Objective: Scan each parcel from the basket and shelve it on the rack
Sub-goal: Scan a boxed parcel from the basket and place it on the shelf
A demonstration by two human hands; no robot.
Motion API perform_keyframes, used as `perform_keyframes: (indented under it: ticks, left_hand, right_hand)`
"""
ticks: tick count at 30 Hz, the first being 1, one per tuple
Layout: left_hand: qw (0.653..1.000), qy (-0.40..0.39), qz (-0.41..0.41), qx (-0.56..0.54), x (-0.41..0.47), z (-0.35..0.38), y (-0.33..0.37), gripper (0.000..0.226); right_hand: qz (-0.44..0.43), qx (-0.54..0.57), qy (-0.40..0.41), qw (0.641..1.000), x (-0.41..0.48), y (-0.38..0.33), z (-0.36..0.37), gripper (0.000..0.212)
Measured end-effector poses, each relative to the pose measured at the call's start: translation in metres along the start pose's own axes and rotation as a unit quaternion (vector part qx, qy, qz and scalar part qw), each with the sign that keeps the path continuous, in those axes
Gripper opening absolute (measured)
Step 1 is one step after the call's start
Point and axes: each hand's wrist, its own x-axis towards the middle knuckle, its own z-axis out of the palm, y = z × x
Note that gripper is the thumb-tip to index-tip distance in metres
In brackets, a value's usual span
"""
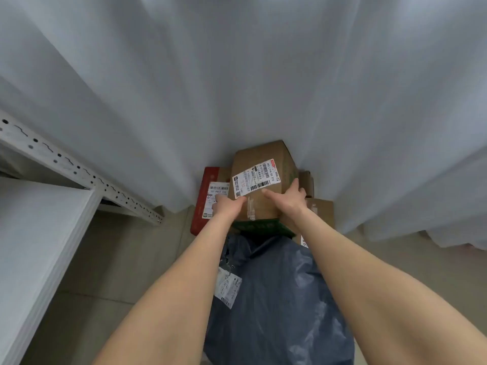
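A brown cardboard parcel (pixel 263 159) with a white shipping label (pixel 254 179) lies on top of the pile in the middle of the view. My left hand (pixel 228 205) grips its near left edge, thumb on top by the label. My right hand (pixel 287 197) grips its right side, thumb on the top face and fingers along the right edge. A red parcel (pixel 204 198) with its own label lies to the left. A green basket rim (pixel 263 227) shows under the box. A dark blue plastic mailer (pixel 279 299) with a label lies nearest me.
The white metal rack (pixel 66 164) with a perforated upright and a white shelf board (pixel 39 233) stands at the left. A pale curtain (pixel 263 75) hangs behind the pile. More cardboard boxes (pixel 320 209) sit at the right. Beige floor lies around the pile.
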Motion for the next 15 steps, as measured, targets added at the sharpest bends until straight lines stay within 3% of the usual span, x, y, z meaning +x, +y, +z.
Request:
perform_keyframes:
  ticks: [7, 11, 15]
  left_hand:
    - [0.989, -0.066, -0.03, -0.127, 0.01, 0.009, -0.005, 0.055]
    - [0.977, -0.09, -0.055, -0.184, 0.001, 0.003, 0.0, 0.077]
    - [0.978, -0.087, -0.046, -0.185, -0.013, 0.001, 0.006, 0.074]
  right_hand:
    - [-0.009, 0.02, -0.015, 1.0, 0.015, 0.012, 0.017, 0.11]
    - [-0.015, 0.029, -0.008, 0.999, 0.008, 0.013, 0.01, 0.11]
    - [-0.027, 0.055, 0.008, 0.998, -0.005, 0.013, -0.005, 0.09]
